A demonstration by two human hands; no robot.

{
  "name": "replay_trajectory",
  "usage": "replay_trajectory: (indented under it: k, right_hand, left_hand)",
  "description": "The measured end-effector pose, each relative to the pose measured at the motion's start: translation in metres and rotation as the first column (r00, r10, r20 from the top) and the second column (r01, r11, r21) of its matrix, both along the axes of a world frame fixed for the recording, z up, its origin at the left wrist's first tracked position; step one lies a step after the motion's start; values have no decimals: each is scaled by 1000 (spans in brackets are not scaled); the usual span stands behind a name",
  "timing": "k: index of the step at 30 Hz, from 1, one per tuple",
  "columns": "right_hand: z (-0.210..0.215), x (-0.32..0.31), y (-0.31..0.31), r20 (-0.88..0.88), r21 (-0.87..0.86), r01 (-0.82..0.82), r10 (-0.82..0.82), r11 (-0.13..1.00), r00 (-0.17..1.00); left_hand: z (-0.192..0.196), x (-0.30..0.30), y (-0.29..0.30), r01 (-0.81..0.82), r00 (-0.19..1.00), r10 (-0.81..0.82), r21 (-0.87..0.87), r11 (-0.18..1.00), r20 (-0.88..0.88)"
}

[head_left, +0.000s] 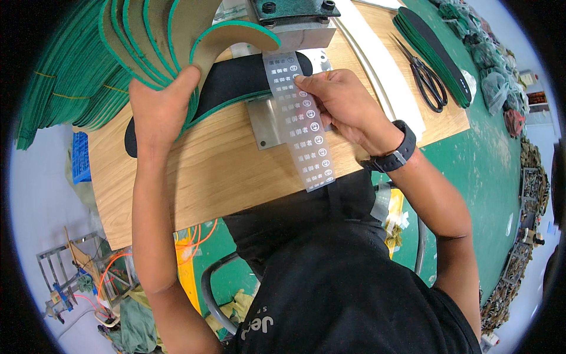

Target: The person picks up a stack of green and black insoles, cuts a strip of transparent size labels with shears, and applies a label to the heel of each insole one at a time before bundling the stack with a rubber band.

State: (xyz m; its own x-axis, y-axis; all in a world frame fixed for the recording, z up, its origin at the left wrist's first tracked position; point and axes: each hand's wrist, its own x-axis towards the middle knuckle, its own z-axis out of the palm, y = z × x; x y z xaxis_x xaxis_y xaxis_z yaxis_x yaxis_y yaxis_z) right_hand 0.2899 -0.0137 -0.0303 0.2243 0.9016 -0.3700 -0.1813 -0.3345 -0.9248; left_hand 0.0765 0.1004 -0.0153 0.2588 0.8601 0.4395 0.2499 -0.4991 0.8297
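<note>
My left hand (162, 106) is closed around a fan of insoles (156, 35), tan on one face with green edges. One of them curls over to the right. Beneath them a black insole (233, 79) lies across a metal plate (265, 121), its near end hidden partly by my left hand and forearm. My right hand (351, 109) pinches the edge of a translucent strip of printed white transfer labels (309, 138) between thumb and fingers. The upper end of this strip lies over the black insole's right end; the rest hangs toward me.
Just beyond the strip stands a press head (295, 32). Many stacked insoles (65, 76) fill the far left. To the right are long white strips (383, 71), black scissors (427, 82) and a stack of black insoles (433, 50). The wooden table (218, 171) ends near my lap.
</note>
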Motion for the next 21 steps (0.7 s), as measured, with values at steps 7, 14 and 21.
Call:
replay_trajectory:
  k: [7, 14, 21]
  right_hand:
    - [-2, 3, 4, 40, 2, -15, 15, 1000, 999]
    - [2, -1, 5, 47, -20, -5, 6, 1000, 999]
    - [-3, 0, 4, 44, -16, 1, 0, 1000, 999]
  left_hand:
    - [5, 6, -7, 12, 1000, -12, -39, 999, -5]
    - [4, 6, -9, -15, 999, 12, -56, 998, -49]
    - [2, 12, -13, 32, 987, -35, -20, 999, -157]
